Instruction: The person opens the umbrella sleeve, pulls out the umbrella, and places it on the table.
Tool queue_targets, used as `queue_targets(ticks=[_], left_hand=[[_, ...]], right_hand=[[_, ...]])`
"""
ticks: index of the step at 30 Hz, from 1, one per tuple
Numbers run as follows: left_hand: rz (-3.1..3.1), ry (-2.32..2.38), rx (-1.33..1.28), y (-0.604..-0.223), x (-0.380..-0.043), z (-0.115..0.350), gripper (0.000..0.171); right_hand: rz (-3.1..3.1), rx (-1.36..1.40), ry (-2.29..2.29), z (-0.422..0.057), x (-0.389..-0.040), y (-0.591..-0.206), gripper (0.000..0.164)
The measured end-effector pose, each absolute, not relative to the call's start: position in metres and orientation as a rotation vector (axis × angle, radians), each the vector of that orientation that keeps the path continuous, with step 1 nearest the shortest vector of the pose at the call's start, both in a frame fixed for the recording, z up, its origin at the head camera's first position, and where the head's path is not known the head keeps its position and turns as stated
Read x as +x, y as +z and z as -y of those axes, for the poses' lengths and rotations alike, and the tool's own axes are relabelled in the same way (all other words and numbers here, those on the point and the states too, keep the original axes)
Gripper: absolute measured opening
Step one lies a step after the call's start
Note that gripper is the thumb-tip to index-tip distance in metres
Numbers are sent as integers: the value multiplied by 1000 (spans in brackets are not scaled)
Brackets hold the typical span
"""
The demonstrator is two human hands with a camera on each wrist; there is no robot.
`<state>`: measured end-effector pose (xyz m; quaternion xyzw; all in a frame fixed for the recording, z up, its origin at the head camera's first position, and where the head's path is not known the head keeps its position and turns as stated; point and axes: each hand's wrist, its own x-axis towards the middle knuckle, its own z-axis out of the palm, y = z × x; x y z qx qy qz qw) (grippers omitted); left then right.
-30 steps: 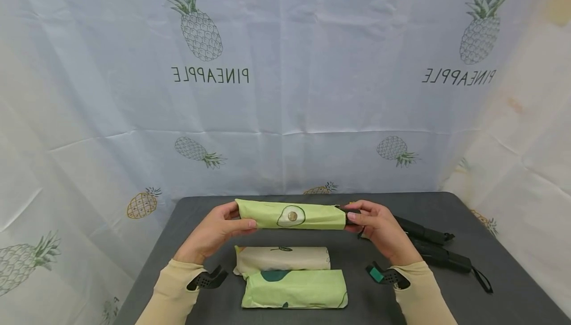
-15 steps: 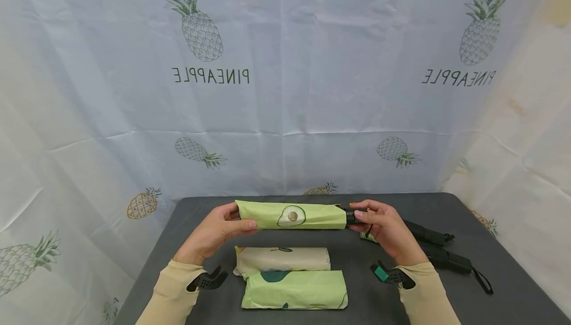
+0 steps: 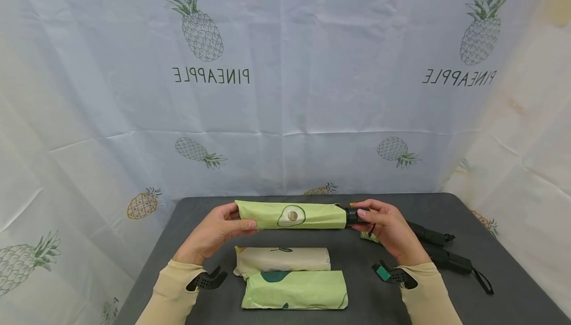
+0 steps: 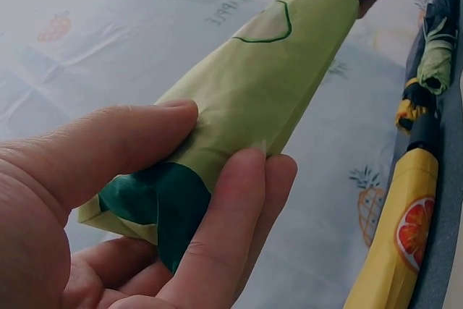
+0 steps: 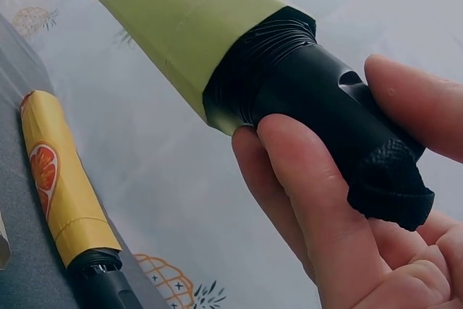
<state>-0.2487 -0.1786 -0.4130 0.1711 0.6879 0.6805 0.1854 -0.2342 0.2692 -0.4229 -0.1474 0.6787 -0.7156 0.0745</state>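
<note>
A folded umbrella in a light green sleeve [image 3: 267,214] with an avocado print is held level above the far part of the table. My left hand [image 3: 218,231] pinches the sleeve's closed end, thumb on the near face and fingers on the other side in the left wrist view. At the other end my right hand [image 3: 385,228] holds the umbrella's black handle [image 5: 311,99] between thumb and fingers. Black pleated folds show at the sleeve's mouth, and a wrist strap [image 5: 391,186] loops at the handle's end.
Nearer on the dark table [image 3: 200,310] lie a cream sleeve [image 3: 285,259] and a green sleeve [image 3: 296,290], side by side. Two black folded umbrellas [image 3: 450,260] rest at the right. A yellow-sleeved umbrella [image 5: 69,186] with a citrus print lies beyond. A pineapple-print curtain [image 3: 285,92] hangs behind.
My right hand has slid a little to the right along the handle, so more black handle shows outside the green sleeve. The left hand and the sleeve have stayed nearly still.
</note>
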Motion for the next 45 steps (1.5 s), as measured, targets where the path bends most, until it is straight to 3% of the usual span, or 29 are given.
queue_targets(ticks=[45], left_hand=[[-1927, 1922, 492, -415, -251, 181, 63]], right_hand=[[-2003, -424, -2189, -288, -233, -422, 25]])
